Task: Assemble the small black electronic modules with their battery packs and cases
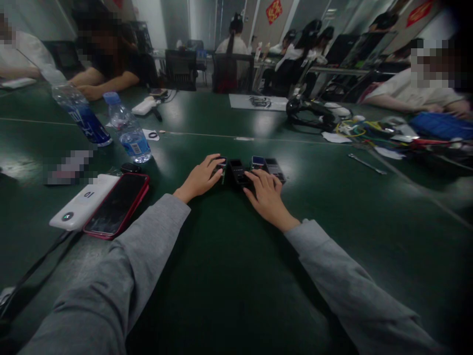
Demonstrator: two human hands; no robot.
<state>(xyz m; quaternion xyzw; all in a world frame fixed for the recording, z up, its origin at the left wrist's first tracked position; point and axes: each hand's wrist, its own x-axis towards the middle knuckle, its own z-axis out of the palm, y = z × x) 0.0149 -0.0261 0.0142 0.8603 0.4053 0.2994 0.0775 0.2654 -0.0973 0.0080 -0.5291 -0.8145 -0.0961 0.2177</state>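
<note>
The black device (235, 165) lies lengthwise away from me, far end leaning left — left fingers (212, 158) and right fingers (257, 180) loosely spread, grip unclear.

- Small device (235, 165) between hands: showing black
- Desk (229, 286): showing dark green
- Sleeves (328, 256): showing plain grey
- Phone (117, 204): showing black, rimmed red
- Bottle cap (112, 98): showing blue

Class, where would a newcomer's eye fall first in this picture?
Probably on the left hand and right hand, grey-sleeved, at a cluster of small devices mid-picture. Next, left of them, the red-cased phone lies beside a white device. Beyond these stand a blue-capped bottle and a taller bottle.
</note>
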